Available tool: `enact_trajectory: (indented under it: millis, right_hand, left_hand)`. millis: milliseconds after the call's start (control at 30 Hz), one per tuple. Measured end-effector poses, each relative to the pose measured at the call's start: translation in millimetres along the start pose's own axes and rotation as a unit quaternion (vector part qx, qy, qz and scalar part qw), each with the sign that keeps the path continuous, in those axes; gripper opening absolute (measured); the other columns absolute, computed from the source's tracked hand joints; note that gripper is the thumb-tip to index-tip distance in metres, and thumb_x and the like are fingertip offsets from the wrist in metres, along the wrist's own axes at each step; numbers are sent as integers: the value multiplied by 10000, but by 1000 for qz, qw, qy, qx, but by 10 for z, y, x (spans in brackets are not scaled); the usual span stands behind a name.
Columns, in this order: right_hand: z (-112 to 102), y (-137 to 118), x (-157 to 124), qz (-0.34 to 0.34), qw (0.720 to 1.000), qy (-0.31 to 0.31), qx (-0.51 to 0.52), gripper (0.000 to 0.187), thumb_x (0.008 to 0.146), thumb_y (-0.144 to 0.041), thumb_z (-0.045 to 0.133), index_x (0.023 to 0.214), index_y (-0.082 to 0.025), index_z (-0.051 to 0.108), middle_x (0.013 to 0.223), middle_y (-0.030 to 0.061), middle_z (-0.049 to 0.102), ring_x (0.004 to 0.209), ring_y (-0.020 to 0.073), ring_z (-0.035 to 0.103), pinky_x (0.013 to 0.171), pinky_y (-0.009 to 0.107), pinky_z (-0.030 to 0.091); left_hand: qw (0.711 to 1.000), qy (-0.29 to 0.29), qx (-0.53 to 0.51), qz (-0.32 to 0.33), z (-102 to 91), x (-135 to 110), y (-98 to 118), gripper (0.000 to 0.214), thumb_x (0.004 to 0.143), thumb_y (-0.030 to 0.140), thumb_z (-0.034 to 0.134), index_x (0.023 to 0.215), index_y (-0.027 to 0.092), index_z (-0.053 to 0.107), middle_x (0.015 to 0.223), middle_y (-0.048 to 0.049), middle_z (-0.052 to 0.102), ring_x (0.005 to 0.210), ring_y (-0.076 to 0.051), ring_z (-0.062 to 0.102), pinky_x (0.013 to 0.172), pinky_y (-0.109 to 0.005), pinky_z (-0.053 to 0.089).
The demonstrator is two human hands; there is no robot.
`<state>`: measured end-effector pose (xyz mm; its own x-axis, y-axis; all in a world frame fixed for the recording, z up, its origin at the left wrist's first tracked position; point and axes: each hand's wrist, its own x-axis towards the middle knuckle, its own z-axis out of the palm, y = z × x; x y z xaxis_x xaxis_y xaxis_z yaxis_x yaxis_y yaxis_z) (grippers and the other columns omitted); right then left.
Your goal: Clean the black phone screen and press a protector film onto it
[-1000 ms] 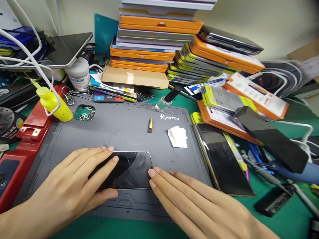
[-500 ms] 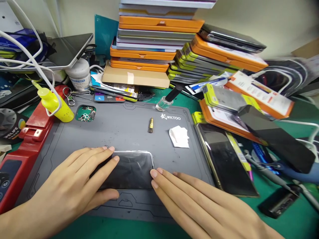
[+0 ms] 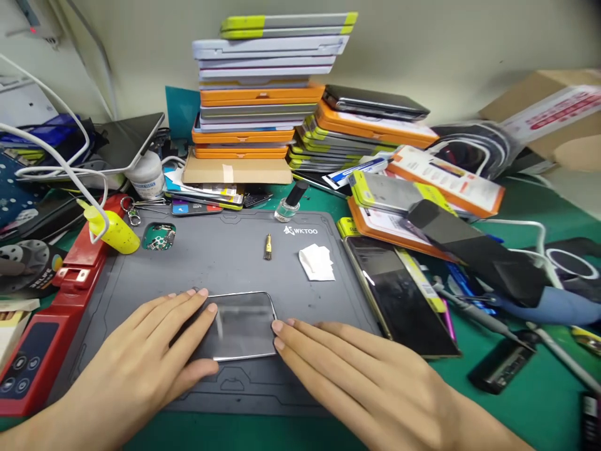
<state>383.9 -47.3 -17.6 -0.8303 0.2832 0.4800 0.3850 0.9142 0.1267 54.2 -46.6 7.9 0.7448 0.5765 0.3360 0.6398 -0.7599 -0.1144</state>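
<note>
A smartphone (image 3: 239, 329) with a dark glossy face and a thin silver edge lies flat and crosswise on the grey work mat (image 3: 225, 263). My left hand (image 3: 145, 351) spans its left end, fingers over the far edge and thumb near the close edge. That end is hidden under the hand. From the other side, my right hand (image 3: 347, 369) touches the right short edge with its fingertips, the fingers stretched out straight. Beyond the phone are a small brush head (image 3: 268, 247) and a folded white wipe (image 3: 317, 262).
A red device (image 3: 75, 269) and a yellow squeeze bottle (image 3: 113, 232) stand at the left. A glass bottle with a black cap (image 3: 287, 208) sits on the mat's back edge. Orange boxes (image 3: 244, 136) are stacked behind. Another phone (image 3: 401, 294) lies at the right.
The view has tilted up and shifted right, showing more of the wall and the box stack. Both hands keep their places on the smartphone; the reflection on its face has changed.
</note>
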Motion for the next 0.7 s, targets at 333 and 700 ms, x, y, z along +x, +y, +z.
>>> enact_trajectory:
  millis: [333,700]
  right_hand:
    - [-25,226,192,257,963,76,-39,339,1099,-186,583,1423,-95,627,1317,161,794,1191,260,786,989,405,670]
    - [139,453,52,280,950,-13,-134,314,1139,-216,454,1221,-148,750,1121,132,812,944,256,764,764,396,582]
  left_hand:
    - [936,-146,-223,-230,-201,326,-407,535,1139,593,366,1212,295,804,1238,-3,841,1124,-235,806,957,-362,656]
    - [862,-134,-344,-348,30,743,-806,613,1076,685,373,1199,233,768,1060,-71,836,815,-210,755,764,-380,642]
